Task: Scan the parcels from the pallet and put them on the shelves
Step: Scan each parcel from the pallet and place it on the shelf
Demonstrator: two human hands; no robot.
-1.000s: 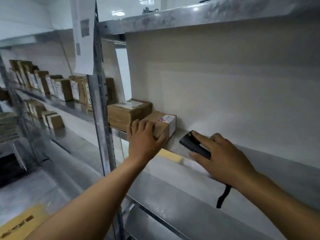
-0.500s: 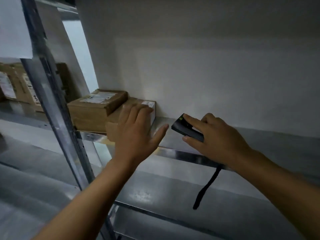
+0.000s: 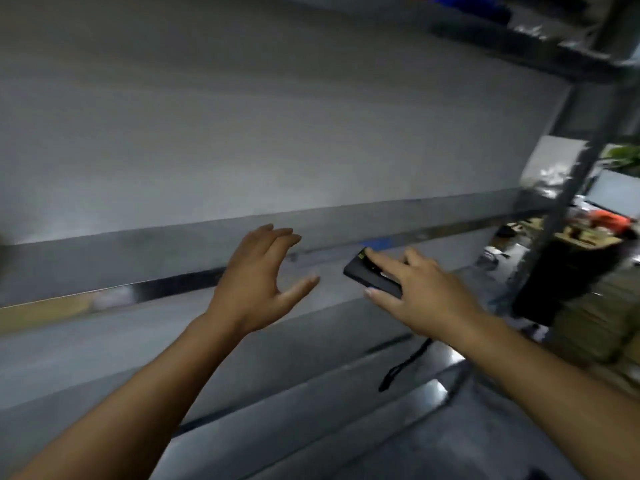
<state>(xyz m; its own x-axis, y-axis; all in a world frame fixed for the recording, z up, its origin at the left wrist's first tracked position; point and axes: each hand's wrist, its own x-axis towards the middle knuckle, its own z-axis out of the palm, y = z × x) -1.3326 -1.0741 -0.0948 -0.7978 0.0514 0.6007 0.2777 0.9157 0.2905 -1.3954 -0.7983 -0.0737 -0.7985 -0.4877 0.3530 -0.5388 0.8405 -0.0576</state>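
My left hand [image 3: 258, 282] hovers in front of the metal shelf [image 3: 145, 261] with fingers spread and relaxed, holding nothing. My right hand [image 3: 419, 292] grips a small black handheld scanner [image 3: 372, 278], index finger stretched along its top and thumb under it. A black wrist strap [image 3: 403, 367] dangles below that hand. No parcel shows on this stretch of shelf; the cardboard parcels are out of view to the left.
A dark shelf upright [image 3: 568, 188] rises at the right. Behind it stands a stack of brown cardboard [image 3: 595, 327] and a cluttered area with orange items [image 3: 367, 216]. A lower metal shelf level [image 3: 311, 410] runs beneath my arms. The view is blurred.
My left hand has let go of the small parcel and pulled back, empty. The view has swung right, so the parcels on the shelf have left the frame. The scanner stays in my right hand.
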